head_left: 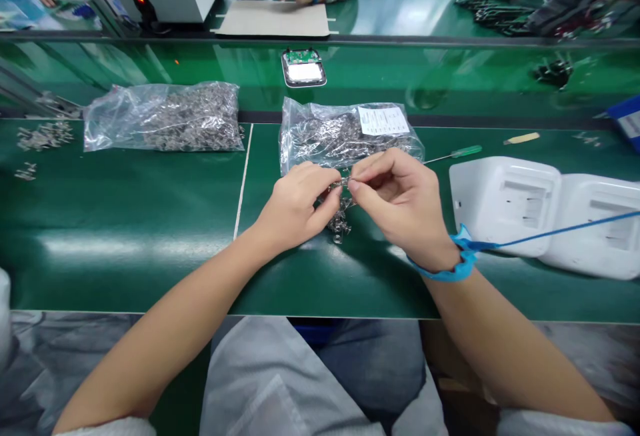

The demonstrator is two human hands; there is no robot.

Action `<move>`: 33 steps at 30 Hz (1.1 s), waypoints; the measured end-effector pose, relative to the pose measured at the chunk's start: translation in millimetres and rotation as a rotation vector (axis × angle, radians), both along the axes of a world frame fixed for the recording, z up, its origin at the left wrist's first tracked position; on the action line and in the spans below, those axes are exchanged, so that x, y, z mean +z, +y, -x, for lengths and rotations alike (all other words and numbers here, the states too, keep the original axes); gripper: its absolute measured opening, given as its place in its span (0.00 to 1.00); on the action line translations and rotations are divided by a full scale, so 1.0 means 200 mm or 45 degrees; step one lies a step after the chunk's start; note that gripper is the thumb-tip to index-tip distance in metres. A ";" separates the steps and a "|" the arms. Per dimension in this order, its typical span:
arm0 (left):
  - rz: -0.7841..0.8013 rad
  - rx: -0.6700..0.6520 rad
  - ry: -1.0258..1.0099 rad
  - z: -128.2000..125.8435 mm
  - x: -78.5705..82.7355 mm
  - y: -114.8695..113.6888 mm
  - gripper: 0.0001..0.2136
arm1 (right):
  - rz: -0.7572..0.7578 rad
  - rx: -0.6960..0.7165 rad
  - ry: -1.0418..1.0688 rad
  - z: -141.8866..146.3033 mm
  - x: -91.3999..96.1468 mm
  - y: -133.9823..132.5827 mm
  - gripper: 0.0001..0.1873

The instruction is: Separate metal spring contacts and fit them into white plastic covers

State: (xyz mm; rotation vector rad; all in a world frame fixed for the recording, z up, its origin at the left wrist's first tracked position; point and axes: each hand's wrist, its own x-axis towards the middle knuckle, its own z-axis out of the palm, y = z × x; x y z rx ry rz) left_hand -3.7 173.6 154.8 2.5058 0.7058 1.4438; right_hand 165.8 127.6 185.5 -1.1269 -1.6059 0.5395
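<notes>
Toward the far-left corner of the green tabletop (125, 203), loose metal bits (46, 135) lie in a scatter, with a smaller group (26, 171) just nearer the front edge. Next right, along the far edge: a clear bag (193, 119) of metal parts, lying flat. Then a white line (244, 183), running from the far edge toward the front.

Left hand (303, 203) near the middle of the tabletop, thumb and forefinger pinched on a small metal part (341, 183). That part is held above the tabletop, about midway between far and front edges. Under the fingers, a little heap of similar parts (339, 224). Behind, at the far edge, a second bag (325, 135) with a white label (383, 121).

Right hand (403, 203) meets the left, fingertips closed, seemingly on the same part; too small to be sure. Blue wristband (450, 269) on that wrist, its cord (570, 229) running off right.

Beyond it, a green-handled tool (466, 151), then two white housings (505, 183) toward the right edge, a yellow-handled piece (523, 138) behind them.
</notes>
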 end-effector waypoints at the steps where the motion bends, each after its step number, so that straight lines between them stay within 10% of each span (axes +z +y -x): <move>1: -0.011 0.024 -0.006 0.00 0.00 0.00 0.04 | -0.021 -0.022 -0.029 0.00 -0.01 0.00 0.05; 9: 0.094 -0.218 -0.025 0.01 0.04 0.00 0.06 | -0.565 -0.069 -0.576 -0.08 -0.05 0.00 0.09; 17: -0.274 0.108 0.225 0.02 -0.02 0.02 0.08 | 0.158 0.099 -0.080 -0.01 0.02 0.00 0.05; 20: -0.308 0.142 0.289 0.02 -0.02 0.02 0.10 | 0.122 0.081 -0.038 -0.01 0.00 0.01 0.03; 28: 0.545 -0.379 -0.043 0.05 0.07 0.03 0.07 | -0.902 -0.020 -0.788 -0.12 -0.06 0.02 0.11; 33: 0.398 -0.313 -0.188 0.04 0.07 0.03 0.05 | -0.536 0.085 -0.405 -0.06 -0.02 0.01 0.10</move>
